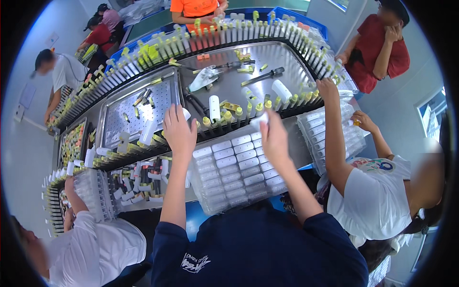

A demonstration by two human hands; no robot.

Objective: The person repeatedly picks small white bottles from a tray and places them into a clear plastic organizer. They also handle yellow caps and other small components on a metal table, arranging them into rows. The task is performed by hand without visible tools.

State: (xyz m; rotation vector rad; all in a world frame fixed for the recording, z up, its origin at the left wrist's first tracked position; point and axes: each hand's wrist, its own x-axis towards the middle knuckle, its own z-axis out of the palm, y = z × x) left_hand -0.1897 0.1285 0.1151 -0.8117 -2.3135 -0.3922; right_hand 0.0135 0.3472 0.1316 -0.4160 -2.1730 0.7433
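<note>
My left hand [179,131] reaches over the near row of upright yellow-tipped pegs. Its fingers curl round a white rounded plastic piece [186,114], mostly hidden by the hand. My right hand [276,143], slightly blurred, pinches another white plastic piece [258,120] above the far edge of the clear tray. This clear plastic tray [206,204] lies in front of me, with white oblong pieces [240,140] seated in rows of pockets. Just beyond it, pegs [228,116] stand in a dark rack, and a white shell [214,108] sits among them.
Beyond the pegs is a metal table [229,81] with black-handled tools [270,74] and a crumpled glove [204,78]. A perforated tray [112,122] holds small parts. A co-worker's arm [334,138] reaches in at right, beside another clear tray [313,143]. Another co-worker [103,239] works at left.
</note>
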